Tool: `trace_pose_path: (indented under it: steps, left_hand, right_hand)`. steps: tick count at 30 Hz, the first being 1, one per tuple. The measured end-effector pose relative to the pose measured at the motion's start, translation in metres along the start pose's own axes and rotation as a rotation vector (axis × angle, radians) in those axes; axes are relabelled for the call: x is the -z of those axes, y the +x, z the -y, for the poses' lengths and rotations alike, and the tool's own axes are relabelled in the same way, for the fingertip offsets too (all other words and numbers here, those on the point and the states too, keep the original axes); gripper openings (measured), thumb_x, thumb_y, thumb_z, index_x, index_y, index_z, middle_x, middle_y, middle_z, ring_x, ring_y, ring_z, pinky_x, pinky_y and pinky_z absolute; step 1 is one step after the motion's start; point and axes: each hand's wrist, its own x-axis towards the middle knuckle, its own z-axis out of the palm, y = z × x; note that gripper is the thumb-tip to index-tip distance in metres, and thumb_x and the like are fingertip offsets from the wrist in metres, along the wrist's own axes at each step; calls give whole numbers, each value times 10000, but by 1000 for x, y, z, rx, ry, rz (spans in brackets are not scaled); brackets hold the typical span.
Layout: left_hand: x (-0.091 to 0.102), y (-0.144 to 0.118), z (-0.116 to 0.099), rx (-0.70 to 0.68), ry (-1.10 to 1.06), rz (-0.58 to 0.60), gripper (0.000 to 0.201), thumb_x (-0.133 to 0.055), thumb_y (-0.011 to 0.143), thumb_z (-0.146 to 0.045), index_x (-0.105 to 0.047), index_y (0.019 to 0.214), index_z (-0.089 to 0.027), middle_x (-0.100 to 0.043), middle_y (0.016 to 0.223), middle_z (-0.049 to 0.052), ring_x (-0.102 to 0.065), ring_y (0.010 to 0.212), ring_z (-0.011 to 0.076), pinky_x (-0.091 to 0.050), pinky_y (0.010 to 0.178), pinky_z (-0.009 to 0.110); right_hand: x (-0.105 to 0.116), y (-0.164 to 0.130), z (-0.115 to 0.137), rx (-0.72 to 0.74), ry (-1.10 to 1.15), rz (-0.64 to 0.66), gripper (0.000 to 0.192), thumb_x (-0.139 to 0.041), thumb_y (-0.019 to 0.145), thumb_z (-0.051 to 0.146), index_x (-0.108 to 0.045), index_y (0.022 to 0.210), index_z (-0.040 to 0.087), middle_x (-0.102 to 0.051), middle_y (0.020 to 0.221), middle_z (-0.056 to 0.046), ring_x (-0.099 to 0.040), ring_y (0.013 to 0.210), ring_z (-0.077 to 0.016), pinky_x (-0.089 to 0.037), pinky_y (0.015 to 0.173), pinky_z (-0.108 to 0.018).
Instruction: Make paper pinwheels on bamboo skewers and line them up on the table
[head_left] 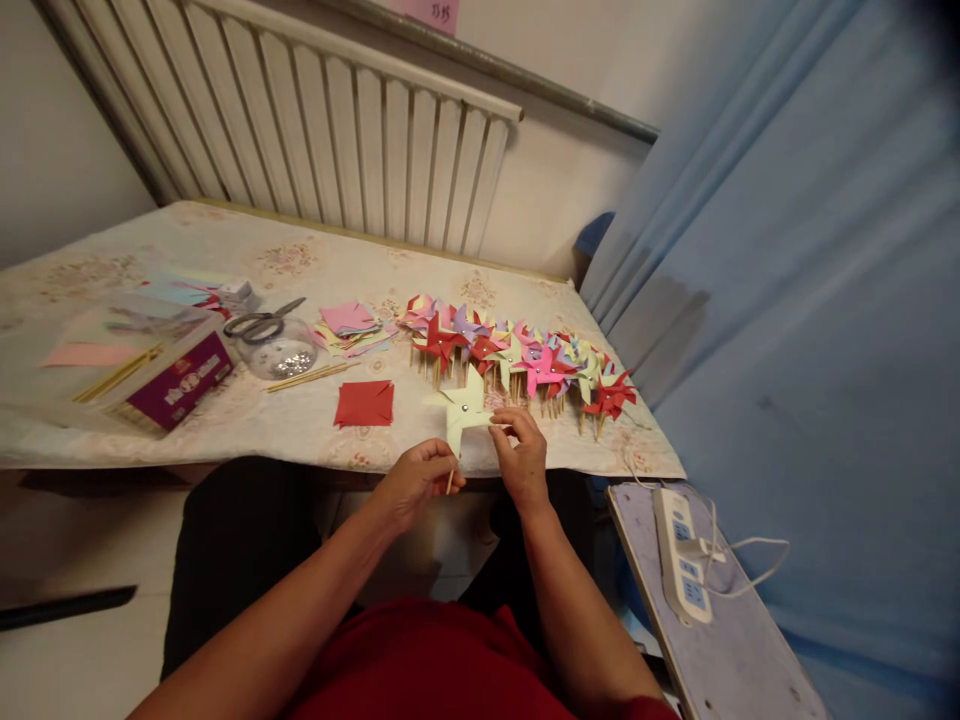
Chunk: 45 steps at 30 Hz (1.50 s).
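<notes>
A pale yellow-green paper pinwheel (463, 407) with a shiny pin at its centre is held up over the table's front edge. My left hand (426, 474) is closed around its thin stick, the lower end of which pokes out below the fingers. With thumb and fingertips, my right hand (521, 455) pinches the tip of the pinwheel's right blade. Just left of it lies a stack of red paper squares (364, 403). Behind my right hand, many finished pinwheels (541, 370) in red, pink, purple and yellow lie in a row, sticks toward me.
Thin wooden sticks (313, 376), a clear bowl of pins (281, 358), scissors (264, 322), coloured paper pieces (349, 320) and a purple box (180, 385) sit to the left. At right, a power strip (682, 560) with cables rests on a bench beside a blue curtain (787, 300).
</notes>
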Motion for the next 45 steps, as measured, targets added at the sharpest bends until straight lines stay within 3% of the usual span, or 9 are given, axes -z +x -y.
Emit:
trace_pose_path:
  steps: [6,11,25,30,32,34,38,41,45]
  left_hand:
    - [-1,-1,0,-1,-52,-14,351,-845,586,-312,-583,754,-148,-618,612,-10,-582,559,110,-428,589,242]
    - [0,0,1,-6,-85,-17,409,-877,562,-320,-585,786,-143,-607,638,-20,-584,568,109,-434,581,240]
    - [6,2,4,-37,-107,-23,334,-848,603,-317,-591,738,-151,-589,587,-22,-546,535,91,-407,556,219]
    - [8,1,4,-33,-93,-39,318,-840,614,-315,-594,734,-153,-584,567,-22,-526,512,86,-386,543,218]
    - [7,0,4,-32,-90,-40,316,-839,611,-314,-593,727,-154,-584,561,-22,-523,510,86,-389,547,220]
    - [6,0,3,-25,-81,-35,313,-836,606,-314,-588,713,-156,-581,550,-20,-519,507,89,-388,545,223]
    - [6,-1,3,-16,-61,-16,301,-822,620,-323,-581,695,-158,-586,539,-10,-510,504,90,-379,538,221]
    - [7,-2,4,-9,-60,3,298,-818,631,-318,-574,696,-159,-593,545,-6,-507,499,89,-372,531,220]
    - [9,-1,6,11,-75,26,298,-811,658,-320,-562,710,-165,-589,552,-10,-508,492,90,-367,519,217]
  right_hand:
    - [-3,-8,7,-10,-2,16,77,-600,851,179,-664,814,202,-686,919,-65,-627,831,-182,-493,672,-288]
    - [-4,-11,11,-33,1,23,65,-610,846,181,-660,813,206,-681,893,-56,-624,846,-191,-478,693,-299]
    - [-3,-23,22,-69,4,42,105,-596,875,231,-688,915,201,-689,870,-39,-610,774,-173,-476,686,-294]
    - [14,-3,7,-133,-42,-77,137,-590,870,260,-688,935,189,-705,894,-49,-620,739,-170,-502,703,-305]
    - [20,8,1,-91,-78,-93,144,-592,863,243,-689,957,194,-704,912,-53,-619,737,-171,-510,695,-307]
    - [24,17,-2,10,-118,-59,190,-587,857,212,-690,1016,204,-698,1023,-83,-642,858,-198,-524,716,-318]
    - [25,28,-2,227,-250,29,307,-597,838,151,-685,1122,229,-591,1335,-129,-545,1226,-275,-479,982,-458]
    - [23,34,-1,305,-300,95,283,-597,845,136,-693,1088,245,-579,1360,-113,-507,1271,-290,-402,1070,-527]
    - [19,37,-5,330,-273,176,222,-588,855,127,-695,1010,244,-615,1310,-103,-503,1268,-285,-408,1062,-530]
